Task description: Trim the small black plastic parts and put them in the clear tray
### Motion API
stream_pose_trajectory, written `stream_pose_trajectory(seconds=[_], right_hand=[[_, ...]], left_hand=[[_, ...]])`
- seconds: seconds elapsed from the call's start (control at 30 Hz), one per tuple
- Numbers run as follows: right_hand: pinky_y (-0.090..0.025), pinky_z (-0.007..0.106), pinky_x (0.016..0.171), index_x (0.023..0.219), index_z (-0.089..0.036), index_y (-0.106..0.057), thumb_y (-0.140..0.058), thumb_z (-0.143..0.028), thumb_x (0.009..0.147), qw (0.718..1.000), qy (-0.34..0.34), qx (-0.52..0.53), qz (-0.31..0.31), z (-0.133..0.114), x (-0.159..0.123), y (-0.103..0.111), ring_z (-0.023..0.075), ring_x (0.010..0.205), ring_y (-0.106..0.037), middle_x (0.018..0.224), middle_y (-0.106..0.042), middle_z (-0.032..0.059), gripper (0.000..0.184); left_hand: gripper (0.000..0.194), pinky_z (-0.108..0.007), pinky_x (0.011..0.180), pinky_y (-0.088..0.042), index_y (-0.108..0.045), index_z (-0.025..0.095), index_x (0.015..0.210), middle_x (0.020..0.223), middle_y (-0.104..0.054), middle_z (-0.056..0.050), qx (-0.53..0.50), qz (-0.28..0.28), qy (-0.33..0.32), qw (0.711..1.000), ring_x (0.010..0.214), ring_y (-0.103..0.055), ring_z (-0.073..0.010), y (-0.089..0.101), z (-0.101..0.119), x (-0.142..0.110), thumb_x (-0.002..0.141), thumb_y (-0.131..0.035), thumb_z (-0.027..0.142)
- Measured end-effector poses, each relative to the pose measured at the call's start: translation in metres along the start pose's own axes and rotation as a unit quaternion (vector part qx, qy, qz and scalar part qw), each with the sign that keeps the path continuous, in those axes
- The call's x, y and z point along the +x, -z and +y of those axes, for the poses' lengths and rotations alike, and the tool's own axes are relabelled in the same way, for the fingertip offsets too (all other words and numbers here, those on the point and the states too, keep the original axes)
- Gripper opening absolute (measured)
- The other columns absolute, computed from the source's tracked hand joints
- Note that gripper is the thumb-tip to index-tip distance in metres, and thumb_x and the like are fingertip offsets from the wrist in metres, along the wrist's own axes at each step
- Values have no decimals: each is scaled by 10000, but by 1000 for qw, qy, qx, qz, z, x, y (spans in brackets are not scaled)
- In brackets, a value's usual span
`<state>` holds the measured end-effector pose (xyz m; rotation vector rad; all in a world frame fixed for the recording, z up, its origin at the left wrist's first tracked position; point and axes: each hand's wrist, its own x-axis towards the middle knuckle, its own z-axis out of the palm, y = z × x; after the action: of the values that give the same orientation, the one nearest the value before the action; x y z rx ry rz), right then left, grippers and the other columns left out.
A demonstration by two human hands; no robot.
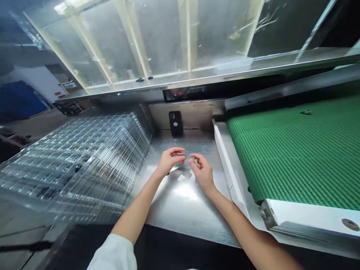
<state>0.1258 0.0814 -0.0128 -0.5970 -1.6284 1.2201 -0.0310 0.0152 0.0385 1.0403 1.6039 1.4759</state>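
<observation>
Over the brushed metal work surface, my left hand pinches a small, thin, dark piece between thumb and fingers. Just to its right, slightly apart, my right hand has curled fingers around a small pale, metallic-looking piece. Both pieces are too small to name. Another dark bit shows just below my left wrist. Beyond my hands a black phone leans upright against the metal back wall.
Clear plastic trays are stacked on the left, some holding dark pieces. On the right runs a green conveyor belt with a small dark piece on it, bordered by a white rail. Above hangs a transparent panel.
</observation>
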Motion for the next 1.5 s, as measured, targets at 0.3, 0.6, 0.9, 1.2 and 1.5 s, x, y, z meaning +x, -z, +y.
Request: stream_pose_trajectory(seconds=[0.3, 0.6, 0.9, 1.2, 1.5], right_hand=[[-526, 345, 802, 1068, -178, -740, -704, -533, 892, 999, -41, -10, -20, 1, -2, -1, 234, 899, -656, 1012, -717, 87, 398], [-435, 272, 541, 1043, -164, -740, -763, -595, 858, 996, -65, -37, -57, 4, 0, 2, 177, 643, -555, 823, -661, 51, 469], [-342, 238, 458, 944, -188, -681, -802, -621, 803, 994, -98, -18, -48, -5, 1, -1, 130, 533, -425, 690, -552, -15, 471], [-494, 277, 604, 955, -196, -705, -791, -559, 841, 996, -44, -63, -44, -1, -5, -4, 180, 701, -605, 874, -689, 49, 390], [-564, 368, 811, 1168, -196, -728, -735, -507, 928, 991, -17, -113, -63, 9, -4, 2, 238, 922, -679, 1055, -716, 89, 392]], left_hand=[[590, -331, 700, -597, -735, 79, 979, 751, -736, -62, -247, -47, 49, 967, 644, -709, -167, -12, -16, -22, 545, -985, 390], [615, -329, 661, -584, -713, 93, 968, 765, -713, -40, -286, -14, 22, 958, 608, -686, -155, -10, -31, -22, 528, -987, 425], [530, -229, 461, -473, -684, 107, 918, 645, -631, 13, -251, 26, 17, 967, 497, -604, -116, -13, -33, -25, 594, -939, 439], [349, -279, 662, -612, -746, 104, 1052, 954, -756, -90, -272, 25, 31, 962, 672, -698, -134, -22, -50, -25, 795, -778, 338], [366, -268, 856, -605, -663, 148, 1282, 1151, -742, -114, -221, 17, -15, 975, 940, -735, -160, -25, -46, -37, 927, -576, 166]])
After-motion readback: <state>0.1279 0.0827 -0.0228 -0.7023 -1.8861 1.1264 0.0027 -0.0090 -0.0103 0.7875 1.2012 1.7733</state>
